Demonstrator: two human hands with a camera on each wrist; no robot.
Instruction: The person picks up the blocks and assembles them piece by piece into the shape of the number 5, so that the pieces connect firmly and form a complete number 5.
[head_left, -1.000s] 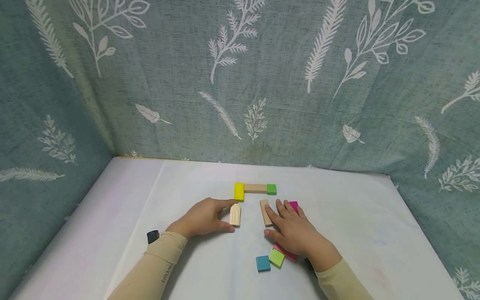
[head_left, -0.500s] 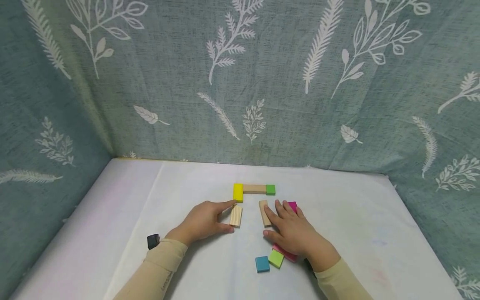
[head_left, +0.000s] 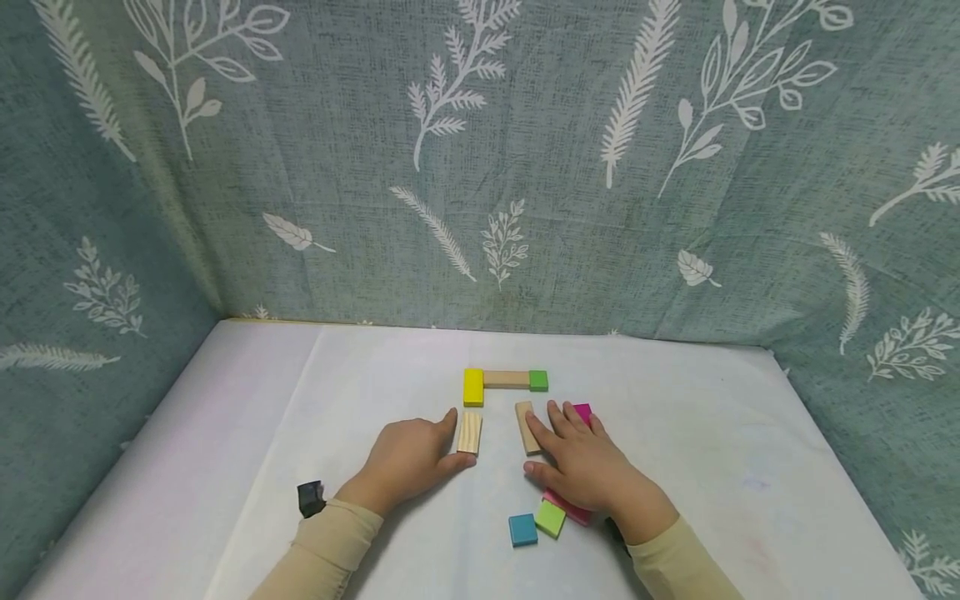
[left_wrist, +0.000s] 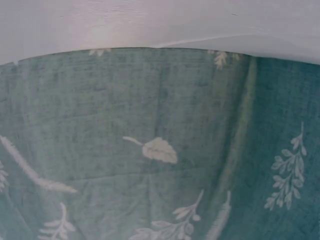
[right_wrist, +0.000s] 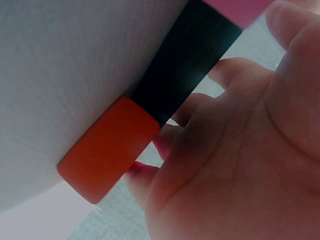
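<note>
In the head view my left hand (head_left: 408, 458) lies by a grained wooden block (head_left: 469, 433). The thumb touches its near end; the index finger is at its upper left side. Just beyond stands a yellow block (head_left: 473, 387). My right hand (head_left: 588, 467) is spread over several blocks, its index finger on a plain wooden block (head_left: 527, 429). A magenta block (head_left: 583, 412) and a pink block (head_left: 567, 507) show partly from under it. Beneath the palm, the right wrist view shows an orange block (right_wrist: 110, 150) against a dark block (right_wrist: 187, 60).
A tan block (head_left: 506, 380) joins the yellow one to a green block (head_left: 538, 381) in a row. Nearer are a blue block (head_left: 522, 530) and a lime block (head_left: 551, 518). Patterned cloth (left_wrist: 150, 110) borders the white table (head_left: 720, 433) at back and sides.
My left index finger has drawn back from the far end of the grained block to its left side. That block has turned slightly. The right hand stays in place.
</note>
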